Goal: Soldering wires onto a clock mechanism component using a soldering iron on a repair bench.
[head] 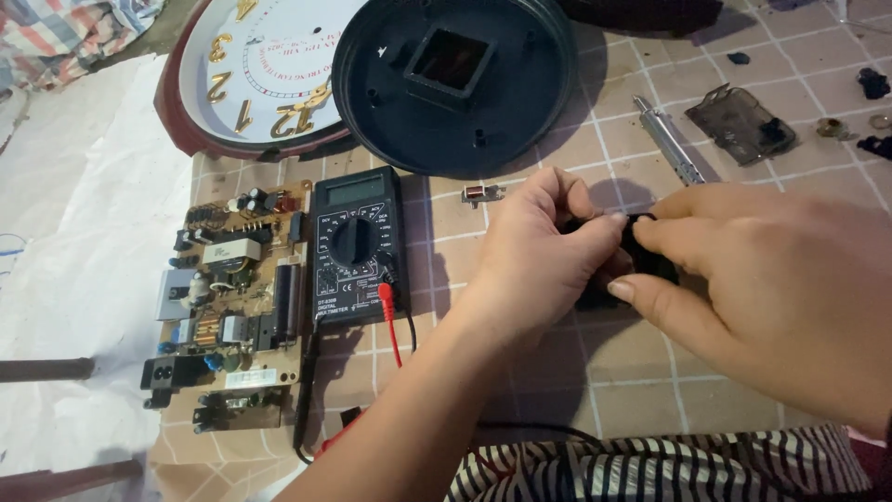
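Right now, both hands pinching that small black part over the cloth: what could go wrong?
1. The small black part is pinched between the left hand and right hand; if the grip slips it could drop among the loose bits on the checked cloth.
2. The left forearm lies right beside the multimeter and its red lead; a sweep could snag the lead.
3. The bare circuit board lies at the cloth's edge, open to a knock.
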